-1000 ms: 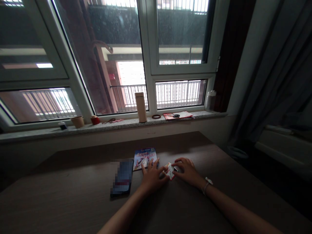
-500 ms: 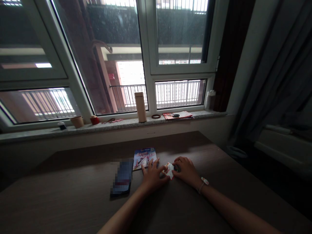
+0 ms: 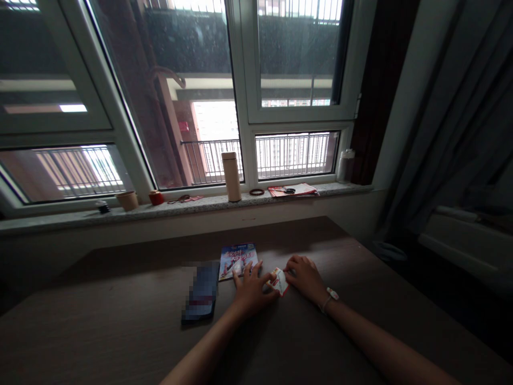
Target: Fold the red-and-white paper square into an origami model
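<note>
A small folded piece of red and white printed paper (image 3: 279, 280) lies on the dark wooden table (image 3: 120, 331) between my hands. My left hand (image 3: 251, 289) rests flat on the table with its fingers spread, thumb touching the paper's left side. My right hand (image 3: 305, 276) is curled, fingertips pressing on the paper's right edge; a bracelet sits on that wrist. Just beyond my left fingers lies a blue and red printed booklet (image 3: 237, 259).
A dark phone (image 3: 201, 292) lies left of my left hand. On the windowsill (image 3: 64, 216) stand a beige flask (image 3: 232, 176), a brown cup (image 3: 127, 200), a small red pot (image 3: 156, 198), scissors on red papers (image 3: 292, 190) and a white bottle (image 3: 345, 164). A grey curtain (image 3: 452, 123) hangs at right.
My right hand has drawn in slightly leftward and curled tighter over the paper's right edge. The left hand has stayed put.
</note>
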`<move>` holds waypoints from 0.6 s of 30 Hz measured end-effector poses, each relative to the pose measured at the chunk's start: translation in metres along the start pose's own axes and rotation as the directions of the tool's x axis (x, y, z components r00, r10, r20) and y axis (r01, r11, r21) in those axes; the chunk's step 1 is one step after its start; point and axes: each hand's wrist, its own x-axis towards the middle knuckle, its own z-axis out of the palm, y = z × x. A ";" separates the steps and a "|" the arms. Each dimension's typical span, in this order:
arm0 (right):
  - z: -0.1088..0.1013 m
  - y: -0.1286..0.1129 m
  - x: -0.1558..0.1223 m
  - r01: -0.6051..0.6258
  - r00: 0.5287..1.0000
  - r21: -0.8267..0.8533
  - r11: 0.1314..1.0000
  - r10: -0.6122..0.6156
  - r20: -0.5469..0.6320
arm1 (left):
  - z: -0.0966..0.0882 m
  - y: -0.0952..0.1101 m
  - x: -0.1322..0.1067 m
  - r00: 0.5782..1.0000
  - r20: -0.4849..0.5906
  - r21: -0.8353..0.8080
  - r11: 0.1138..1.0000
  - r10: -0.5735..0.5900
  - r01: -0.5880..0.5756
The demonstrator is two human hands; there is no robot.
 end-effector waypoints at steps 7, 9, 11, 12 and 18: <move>0.002 -0.001 -0.001 0.012 1.000 -0.011 1.000 -0.012 -0.003 | 0.000 0.001 -0.002 1.000 -0.020 -0.013 1.000 0.004 -0.004; 0.002 -0.001 -0.001 0.019 1.000 -0.012 1.000 -0.019 -0.003 | 0.001 0.001 -0.003 0.999 -0.041 -0.018 1.000 0.006 -0.006; 0.001 0.001 -0.001 0.027 1.000 0.002 1.000 -0.027 -0.004 | 0.002 0.001 -0.004 0.997 -0.069 -0.018 1.000 0.019 -0.020; 0.001 0.002 -0.001 0.032 0.999 0.023 0.999 -0.032 -0.002 | 0.003 0.001 -0.004 0.996 -0.080 -0.018 0.999 0.026 -0.027; -0.003 0.006 -0.006 0.147 0.989 0.162 0.976 -0.146 -0.018 | 0.007 -0.001 -0.005 0.993 -0.114 -0.029 0.999 0.036 -0.040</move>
